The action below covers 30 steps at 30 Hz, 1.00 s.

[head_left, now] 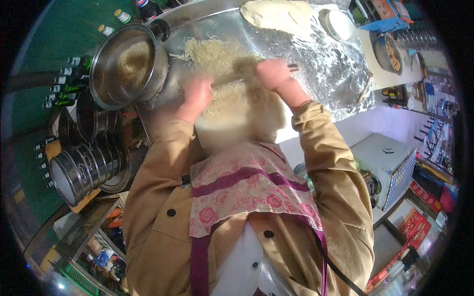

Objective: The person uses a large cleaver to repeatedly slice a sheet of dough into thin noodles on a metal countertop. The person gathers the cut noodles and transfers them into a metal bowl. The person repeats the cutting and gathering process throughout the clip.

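Note:
My right hand (274, 75) is closed round the handle of what looks like a knife (228, 80), and the brown handle end sticks out past my fist. My left hand (197, 93) is closed at the other end of it. Motion smears the blade between them. Pale shredded food (210, 53) is heaped just beyond the blade, and more fine bits lie under it on a thick whitish chopping board (232, 130). Which food it is, I cannot tell.
At the left stands a large steel pot (160, 69) with beige contents. A dough sheet (276, 15) lies at the back of the floury metal worktop (340, 84), near a white bowl (340, 24). A bowl of food (390, 54) sits far right; stacked steel sieves or steamers (89, 170) stand lower left.

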Motion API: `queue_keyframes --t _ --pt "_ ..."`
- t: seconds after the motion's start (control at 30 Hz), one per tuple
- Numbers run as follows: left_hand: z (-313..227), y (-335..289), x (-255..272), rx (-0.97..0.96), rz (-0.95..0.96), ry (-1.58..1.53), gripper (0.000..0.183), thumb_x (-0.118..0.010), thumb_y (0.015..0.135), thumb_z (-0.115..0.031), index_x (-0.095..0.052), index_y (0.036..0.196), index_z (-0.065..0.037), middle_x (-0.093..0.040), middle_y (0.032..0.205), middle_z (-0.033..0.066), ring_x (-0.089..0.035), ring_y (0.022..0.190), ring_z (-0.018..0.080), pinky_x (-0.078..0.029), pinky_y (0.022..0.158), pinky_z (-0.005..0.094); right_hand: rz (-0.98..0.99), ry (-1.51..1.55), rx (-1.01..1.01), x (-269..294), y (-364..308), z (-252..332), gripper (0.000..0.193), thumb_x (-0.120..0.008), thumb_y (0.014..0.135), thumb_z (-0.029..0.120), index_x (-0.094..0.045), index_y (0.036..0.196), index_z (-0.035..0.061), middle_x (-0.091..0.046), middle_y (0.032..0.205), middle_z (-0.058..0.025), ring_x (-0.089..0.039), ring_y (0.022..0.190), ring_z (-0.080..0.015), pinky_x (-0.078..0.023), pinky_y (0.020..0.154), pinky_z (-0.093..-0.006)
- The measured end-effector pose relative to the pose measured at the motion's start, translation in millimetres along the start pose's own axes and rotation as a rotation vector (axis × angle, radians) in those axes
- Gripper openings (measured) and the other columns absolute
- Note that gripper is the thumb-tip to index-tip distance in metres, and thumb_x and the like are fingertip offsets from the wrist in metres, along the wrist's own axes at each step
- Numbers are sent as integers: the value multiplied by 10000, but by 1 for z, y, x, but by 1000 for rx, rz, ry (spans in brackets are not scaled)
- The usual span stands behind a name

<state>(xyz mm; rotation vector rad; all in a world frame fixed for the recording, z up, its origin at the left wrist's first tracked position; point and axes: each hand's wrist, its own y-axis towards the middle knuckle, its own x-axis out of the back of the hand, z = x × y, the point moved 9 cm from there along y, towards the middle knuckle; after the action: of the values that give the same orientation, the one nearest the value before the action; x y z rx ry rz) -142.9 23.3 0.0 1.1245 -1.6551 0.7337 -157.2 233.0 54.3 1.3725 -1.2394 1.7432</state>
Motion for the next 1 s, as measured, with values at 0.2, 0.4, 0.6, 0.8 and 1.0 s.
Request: queue_keyframes --t 0.2,0.4,0.6,0.8,1.0 --pt "-25 10 -18 46 277 134 172 -718 768 -50 -706 936 -82 -703 1024 123 -680 1028 354 -561 864 486 -12 190 -348 -82 5 -43 197 -681 871 247 -772 907 75 -768 946 -171 -754 898 -360 -602 811 -466" --pt "-5 -10 -10 -36 -36 -152 164 -706 761 -42 -707 910 -110 -698 971 111 -677 950 375 -551 781 502 150 61 -85 5 -8 12 180 -664 868 185 -777 936 64 -776 966 -156 -765 900 -338 -612 799 -446" --pt "-12 -15 -14 -91 99 -14 143 -729 729 -45 -715 848 -123 -692 941 85 -685 934 349 -561 786 480 -42 104 -116 -19 -48 25 248 -675 872 201 -764 1069 79 -772 914 -148 -764 899 -335 -608 806 -447" --pt "-49 -30 -9 -87 31 46 119 -727 742 -61 -718 843 -126 -696 946 69 -687 969 334 -575 802 463 -61 281 -152 -31 -51 6 305 -707 841 259 -756 1080 75 -759 880 -160 -752 867 -352 -601 783 -467" --pt "-18 -44 -8 -68 38 -138 104 -710 761 -35 -698 845 -95 -679 935 88 -666 985 356 -561 790 486 28 109 -121 -3 -67 47 246 -669 857 285 -774 943 79 -771 938 -162 -756 870 -353 -606 786 -459"
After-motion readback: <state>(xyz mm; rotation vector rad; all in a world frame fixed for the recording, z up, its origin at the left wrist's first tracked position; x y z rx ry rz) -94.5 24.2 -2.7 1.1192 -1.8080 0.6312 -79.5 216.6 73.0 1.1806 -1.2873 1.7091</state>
